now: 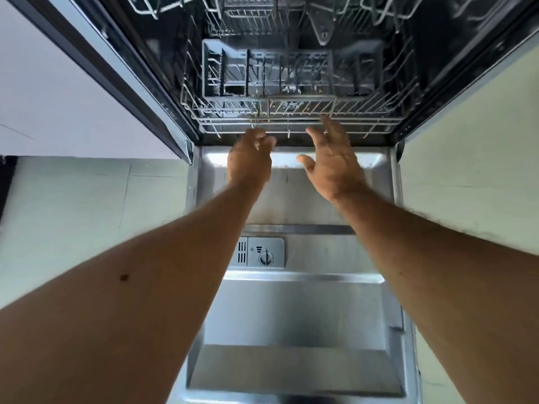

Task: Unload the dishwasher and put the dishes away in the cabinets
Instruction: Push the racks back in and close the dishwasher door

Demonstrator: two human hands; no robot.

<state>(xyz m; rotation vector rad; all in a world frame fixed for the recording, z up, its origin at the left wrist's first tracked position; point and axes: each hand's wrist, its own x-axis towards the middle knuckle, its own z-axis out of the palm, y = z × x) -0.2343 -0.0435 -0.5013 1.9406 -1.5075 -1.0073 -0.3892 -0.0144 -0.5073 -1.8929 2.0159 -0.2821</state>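
Reaching forward from the bottom corners, two bare forearms cross above the lowered dishwasher door, whose steel inner face fills the 6 o'clock half of the view. Set into that door, just left of centre, is the grey detergent dispenser with its round cap and slotted vent. Pale floor tiles lie at 9 o'clock and again at 3 o'clock beside the door.

Beyond the dispenser, the left hand hangs over the door's far edge with its fingers curled loosely inward, holding nothing; its fingertips sit just short of the front rail of the lower rack. The right hand, at about 1 o'clock from the left one, is spread with fingers straight and thumb out, the fingertips up against or just over that same rail; whether they touch it I cannot tell.

Inside the lower rack sits a grey cutlery basket, and no dishes show in the rack. At 12 o'clock the upper rack and a spray arm hang in the dark tub.
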